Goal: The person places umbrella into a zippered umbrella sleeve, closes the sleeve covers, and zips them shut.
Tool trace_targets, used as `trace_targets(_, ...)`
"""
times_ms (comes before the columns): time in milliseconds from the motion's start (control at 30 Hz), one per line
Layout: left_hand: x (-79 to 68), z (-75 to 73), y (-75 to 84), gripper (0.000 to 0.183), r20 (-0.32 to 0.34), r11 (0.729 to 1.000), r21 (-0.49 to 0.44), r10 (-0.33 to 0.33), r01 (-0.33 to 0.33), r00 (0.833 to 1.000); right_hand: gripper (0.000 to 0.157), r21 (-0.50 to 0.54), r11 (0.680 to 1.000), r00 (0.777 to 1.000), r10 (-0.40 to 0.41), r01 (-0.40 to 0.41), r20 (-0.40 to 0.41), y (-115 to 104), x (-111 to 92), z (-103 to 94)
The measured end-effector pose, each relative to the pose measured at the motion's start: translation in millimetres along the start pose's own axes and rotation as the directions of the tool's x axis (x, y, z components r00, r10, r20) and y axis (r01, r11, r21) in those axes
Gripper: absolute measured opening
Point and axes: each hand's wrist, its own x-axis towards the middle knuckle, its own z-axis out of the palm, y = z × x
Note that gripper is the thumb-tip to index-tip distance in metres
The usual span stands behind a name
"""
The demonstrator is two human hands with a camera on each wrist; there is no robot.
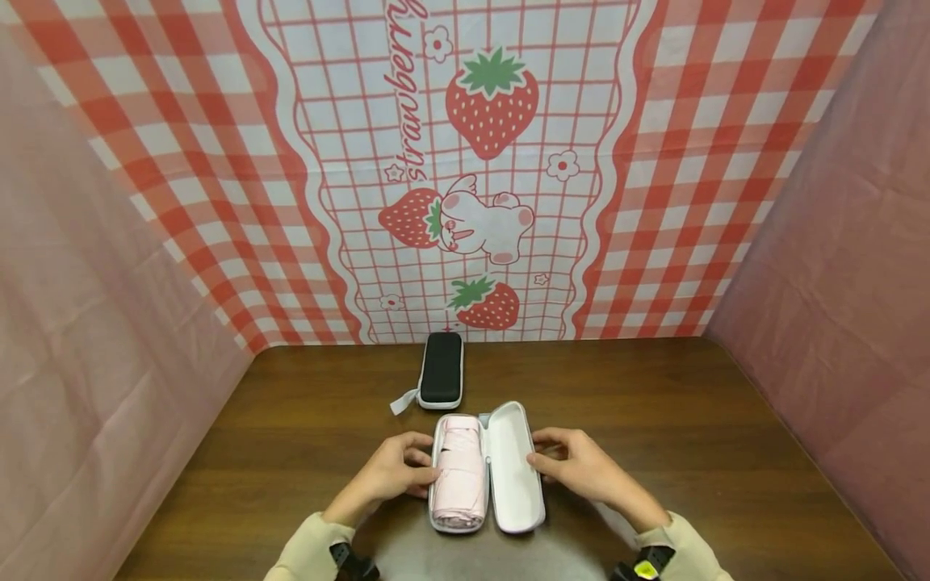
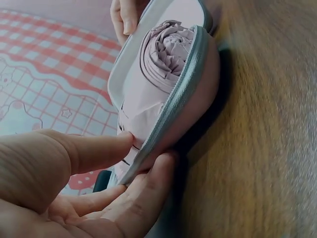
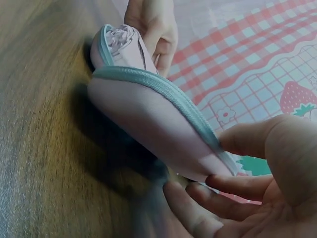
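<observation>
A pink zip case (image 2: 200, 94) with a grey zip edge lies opened out on the table. Its base holds a rolled bundle of pale pink pleated fabric (image 1: 462, 476) that looks like a folded umbrella. The white-lined lid (image 1: 514, 476) is tilted up on the right side. My left hand (image 1: 395, 466) pinches the base's left rim, thumb on the inner side by the fabric and fingers outside. With thumb and fingers, my right hand (image 1: 577, 464) holds the outer edge of the lid; the lid's pink outside shows in the right wrist view.
Behind the pink case lies a closed black case (image 1: 441, 367) with a light zip edge and a grey strap (image 1: 404, 401). The wooden table (image 1: 305, 411) ends at a strawberry-patterned cloth (image 1: 487, 202). Pink cloth walls (image 1: 821, 242) stand on both sides.
</observation>
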Motion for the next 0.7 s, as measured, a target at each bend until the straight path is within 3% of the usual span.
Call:
trace_targets(300, 3.5, 1.4, -4.1, 0.064, 0.005, 0.998, -0.052, -0.029, 0.029, 1.0, 0.051, 0.14, 0.99, 1.0, 0.008, -0.009, 0.006, -0.8, 3.0, 4.7)
trace_targets(700, 8.9, 6.7, -4.4, 0.061, 0.015, 0.996, -0.083, -0.02, 0.021, 1.0, 0.046, 0.121, 0.99, 0.997, -0.07, 0.071, -0.012, -3.1, 7.9, 8.2)
